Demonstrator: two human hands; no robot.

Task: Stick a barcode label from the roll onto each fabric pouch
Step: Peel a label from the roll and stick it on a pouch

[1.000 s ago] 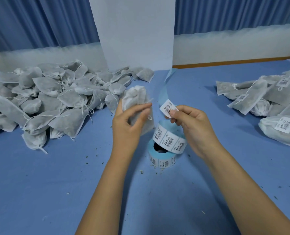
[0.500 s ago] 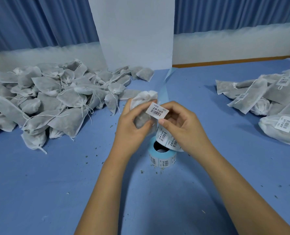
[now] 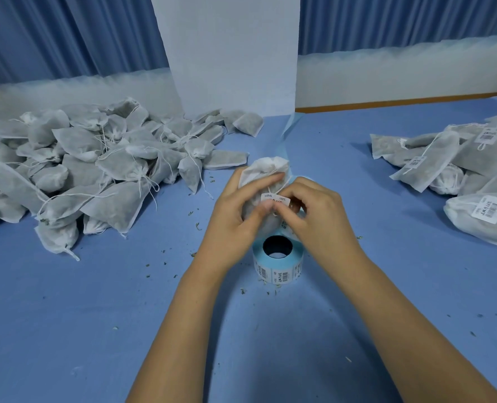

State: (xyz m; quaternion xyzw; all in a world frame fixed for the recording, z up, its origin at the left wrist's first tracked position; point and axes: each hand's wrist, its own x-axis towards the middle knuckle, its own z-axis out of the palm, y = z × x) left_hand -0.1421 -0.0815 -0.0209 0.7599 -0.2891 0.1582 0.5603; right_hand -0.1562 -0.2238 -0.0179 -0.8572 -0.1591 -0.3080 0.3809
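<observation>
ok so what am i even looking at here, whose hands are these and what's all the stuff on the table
No machine here: a person works with bare hands, and the single camera sits on their head, looking down. The left hand grips a fabric pouch; the right hand pinches a barcode label against it. Below them the label roll stands on the blue table. The pile on the left appears unlabelled; the pouches on the right carry labels.

A blue felt-like table cover (image 3: 67,315), flecked with small dried greenish bits (image 3: 198,226), runs back to a low white wall (image 3: 401,74) with a wooden strip (image 3: 387,101), a white pillar (image 3: 230,53) and pleated blue curtains (image 3: 67,36) above.
</observation>
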